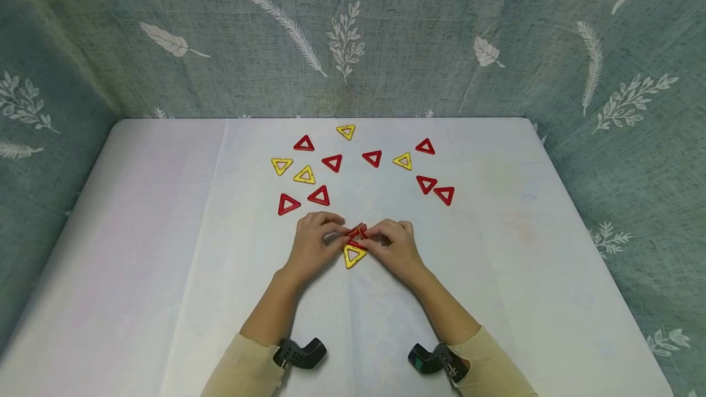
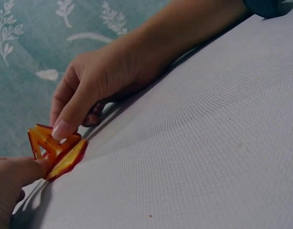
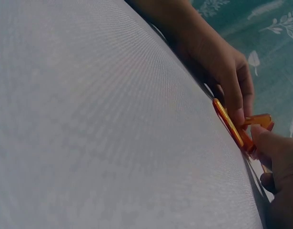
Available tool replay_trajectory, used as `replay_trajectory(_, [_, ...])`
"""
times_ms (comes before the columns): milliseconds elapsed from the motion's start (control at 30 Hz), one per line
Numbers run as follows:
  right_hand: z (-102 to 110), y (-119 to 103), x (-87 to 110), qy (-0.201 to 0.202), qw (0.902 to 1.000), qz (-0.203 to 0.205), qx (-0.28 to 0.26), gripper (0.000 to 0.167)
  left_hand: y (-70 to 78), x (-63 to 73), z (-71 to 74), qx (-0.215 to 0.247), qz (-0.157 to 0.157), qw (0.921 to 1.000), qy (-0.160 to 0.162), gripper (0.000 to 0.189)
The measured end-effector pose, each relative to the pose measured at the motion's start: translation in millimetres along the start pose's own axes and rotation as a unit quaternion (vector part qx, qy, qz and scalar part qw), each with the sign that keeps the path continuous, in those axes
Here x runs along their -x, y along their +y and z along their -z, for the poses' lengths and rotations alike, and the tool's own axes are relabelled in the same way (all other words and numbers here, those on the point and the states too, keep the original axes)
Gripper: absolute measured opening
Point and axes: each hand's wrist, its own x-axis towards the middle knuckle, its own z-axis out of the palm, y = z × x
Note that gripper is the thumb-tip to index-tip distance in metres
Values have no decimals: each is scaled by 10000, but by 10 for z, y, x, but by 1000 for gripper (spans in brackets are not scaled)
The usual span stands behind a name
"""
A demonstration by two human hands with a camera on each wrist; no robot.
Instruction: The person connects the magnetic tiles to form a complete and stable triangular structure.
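Leaning together between both hands, red triangle pieces stand raised off the white table, near its front middle. Yellow triangle lies low against them, on the side toward the arms. Left hand pinches the red cluster between thumb and fingers from its left; right hand pinches it from the opposite side, thumb down close to the yellow piece. My wrist views show the raised pieces as orange, thumbs pressed to them; exact joints I cannot make out. Beyond the hands I count eight loose red triangles and four loose yellow triangles, scattered flat. Black devices sit at both wrists beside beige sleeves. Green leaf-print cloth hangs behind the table.
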Motion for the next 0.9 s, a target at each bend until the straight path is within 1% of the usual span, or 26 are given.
replay_trajectory(133, [3,4,5,-39,9999,5,-93,17,-6,5,-7,-43,-17,10000,34,7])
replay_trajectory(233, [3,4,7,-68,9999,49,-112,17,-18,7,-14,-88,-89,9999,107,8])
replay_trajectory(433, [10,12,2,-20,9997,222,-77,17,-24,3,-14,-160,-470,9987,136,16])
replay_trajectory(567, [24,15,1,67,9995,292,6,18,-11,-3,-13,-159,-564,9982,111,16])
replay_trajectory(800, [41,-2,-2,48,9999,84,140,15,2,-1,-8,-47,-726,9973,111,15])
replay_trajectory(900, [38,3,-2,44,9999,-49,128,14,-6,1,-12,-100,-739,9971,139,21])
